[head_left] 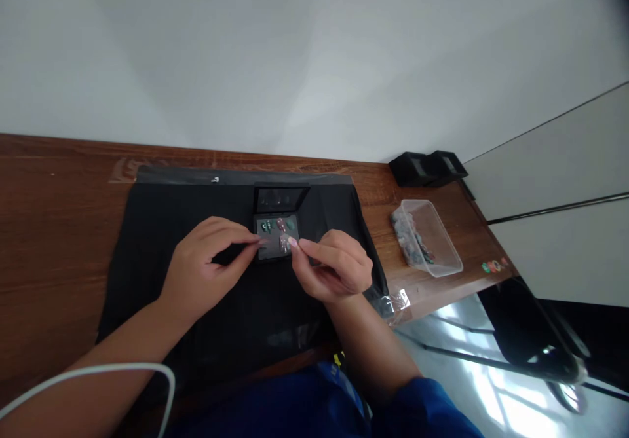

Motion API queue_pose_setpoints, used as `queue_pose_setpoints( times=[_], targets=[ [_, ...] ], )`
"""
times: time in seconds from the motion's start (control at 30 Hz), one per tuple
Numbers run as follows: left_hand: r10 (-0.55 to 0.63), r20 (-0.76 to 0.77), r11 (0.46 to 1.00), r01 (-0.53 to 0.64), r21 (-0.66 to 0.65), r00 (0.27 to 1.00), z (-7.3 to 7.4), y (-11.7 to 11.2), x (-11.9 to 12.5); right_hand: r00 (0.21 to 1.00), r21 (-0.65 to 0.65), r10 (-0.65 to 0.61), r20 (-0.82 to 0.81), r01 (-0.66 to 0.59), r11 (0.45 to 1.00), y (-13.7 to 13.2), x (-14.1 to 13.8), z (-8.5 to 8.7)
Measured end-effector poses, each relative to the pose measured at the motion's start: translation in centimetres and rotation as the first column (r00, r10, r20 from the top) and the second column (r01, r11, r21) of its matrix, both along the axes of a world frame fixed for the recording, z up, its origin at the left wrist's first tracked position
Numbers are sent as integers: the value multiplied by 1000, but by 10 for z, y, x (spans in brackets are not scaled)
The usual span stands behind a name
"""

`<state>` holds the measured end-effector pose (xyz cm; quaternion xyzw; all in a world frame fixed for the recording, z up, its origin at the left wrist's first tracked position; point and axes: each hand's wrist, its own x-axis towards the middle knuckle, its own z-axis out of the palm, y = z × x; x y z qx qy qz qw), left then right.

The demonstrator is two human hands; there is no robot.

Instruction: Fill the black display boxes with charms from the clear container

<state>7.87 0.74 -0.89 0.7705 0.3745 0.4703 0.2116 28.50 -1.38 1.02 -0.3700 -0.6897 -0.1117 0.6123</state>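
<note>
A small black case (276,228) lies open on a black cloth (162,255), its lid (280,198) tilted up at the back. Small coloured pieces, green and pinkish, sit on its grey inner pad. My left hand (204,264) rests on the cloth with its fingertips pinched at the case's left front edge. My right hand (331,264) is at the case's right front corner, thumb and forefinger pinched on a small pale piece (285,244) over the pad. What the left fingers hold, if anything, is too small to make out.
The cloth covers the middle of a brown wooden table (54,228). A clear plastic tub (427,236) with several small pieces stands at the right, a black box (427,167) behind it. Small coloured bits (494,266) lie near the right corner. A white cable (122,369) crosses my left forearm.
</note>
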Motion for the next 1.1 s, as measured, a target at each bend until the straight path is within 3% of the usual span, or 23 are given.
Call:
queue_pose_setpoints(
  times=[0.17,0.4,0.6,0.87,1.1],
  targets=[
    [-97,-149,993,106,54,984,-12,4,2,1000,15,28,-2,-28,1000,0,0,-1],
    [-133,-349,988,153,28,927,-24,4,2,1000,-56,11,20,-10,998,0,0,0],
    [-136,-354,989,148,8,925,-21,2,3,1000,-85,26,-3,-27,996,0,-1,-4],
    [-236,-396,965,263,14,887,-20,3,0,993,-198,31,-113,-53,979,-3,1,-3],
    [-211,-354,975,221,-12,911,-25,7,-1,986,-240,2,-167,-43,970,-1,4,-4]
  ],
)
